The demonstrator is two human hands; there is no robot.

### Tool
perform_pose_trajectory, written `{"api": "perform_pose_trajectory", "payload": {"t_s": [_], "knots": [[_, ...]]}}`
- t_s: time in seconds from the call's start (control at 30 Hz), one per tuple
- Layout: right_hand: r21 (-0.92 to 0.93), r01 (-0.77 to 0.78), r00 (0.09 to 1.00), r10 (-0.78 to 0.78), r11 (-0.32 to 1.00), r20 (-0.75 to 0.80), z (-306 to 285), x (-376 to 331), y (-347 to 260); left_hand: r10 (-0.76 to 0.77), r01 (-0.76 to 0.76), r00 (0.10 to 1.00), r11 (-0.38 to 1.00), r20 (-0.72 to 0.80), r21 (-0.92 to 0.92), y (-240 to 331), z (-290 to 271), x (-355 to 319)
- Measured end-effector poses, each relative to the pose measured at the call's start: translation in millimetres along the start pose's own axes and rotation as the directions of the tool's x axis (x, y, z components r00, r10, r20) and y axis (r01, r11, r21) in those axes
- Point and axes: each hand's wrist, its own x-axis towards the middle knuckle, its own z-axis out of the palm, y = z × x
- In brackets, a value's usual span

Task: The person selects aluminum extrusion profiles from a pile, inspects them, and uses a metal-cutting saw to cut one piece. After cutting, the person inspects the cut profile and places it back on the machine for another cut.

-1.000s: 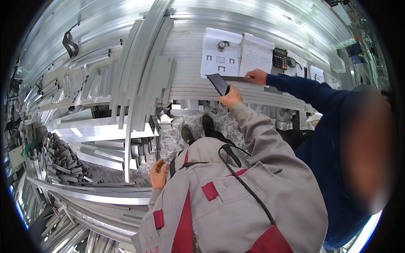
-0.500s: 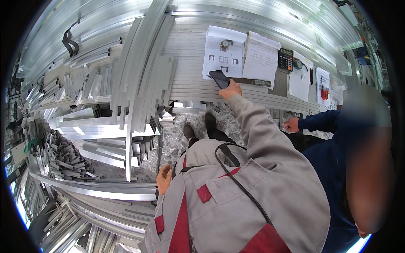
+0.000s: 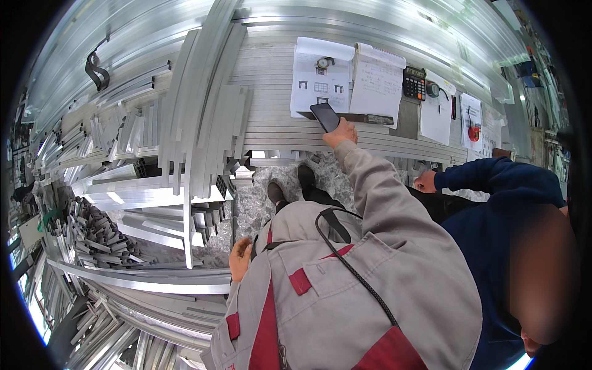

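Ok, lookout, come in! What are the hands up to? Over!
Right hand holding phone. Left hand low, loosely curled, nothing visible in it. Phone blocks a bottom bit of the drawing sheet.

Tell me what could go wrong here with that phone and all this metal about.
The phone, held in the right hand, might slip and hit the work surface below. A long metal bar jutting out on the left could snag someone passing. The shiny, crinkled litter around the shoes may make footing slippery.
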Motion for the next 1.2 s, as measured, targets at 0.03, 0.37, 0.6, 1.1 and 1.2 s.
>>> {"api": "perform_pose_trajectory", "payload": {"t_s": [0.03,0.37,0.6,1.1,1.2], "knots": [[-0.015,-0.007,1.000,0.007,1.000,0.005,0.1,0.3,0.9,0.002,-0.002,1.000,1.000,0.008,-0.030,-0.8,0.4,1.2],[-0.088,0.120,0.992,-0.123,0.989,-0.036,5.8,17.9,-3.9,-0.009,0.009,1.000,1.000,0.001,0.023,-5.0,0.5,8.2],[-0.074,0.130,0.989,-0.134,0.989,-0.055,5.6,17.3,-4.6,-0.002,0.002,1.000,1.000,0.010,0.013,-0.9,1.0,12.0],[-0.055,0.078,0.985,-0.085,0.995,-0.149,-29.6,63.4,6.9,-0.029,0.027,0.999,0.999,0.037,0.030,8.2,-0.2,14.6],[-0.065,0.056,0.988,-0.065,0.996,-0.143,-30.0,70.3,5.4,-0.044,0.043,0.998,0.999,0.039,0.016,7.5,-0.2,15.0]]}}
